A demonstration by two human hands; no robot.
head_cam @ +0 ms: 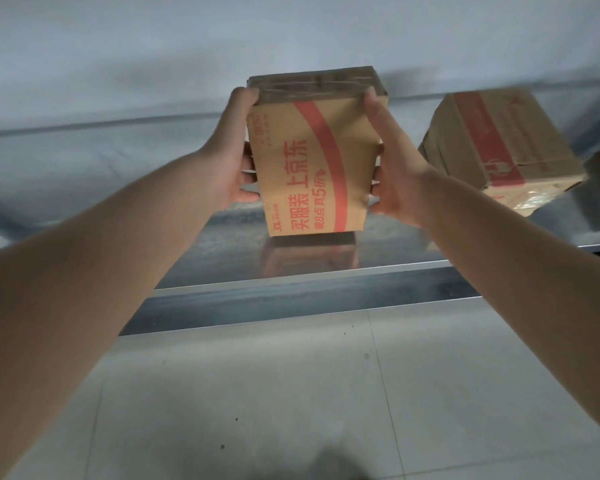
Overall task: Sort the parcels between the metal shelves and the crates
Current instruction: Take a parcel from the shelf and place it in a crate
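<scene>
Now both hands' grip clamps the parcel [309, 161], left hand [229, 161] and right hand [399, 174] flanking it.

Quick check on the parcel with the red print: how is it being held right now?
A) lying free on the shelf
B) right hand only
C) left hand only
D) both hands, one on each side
D: the left hand and right hand clasp opposite sides of the parcel over the metal shelf.
</scene>
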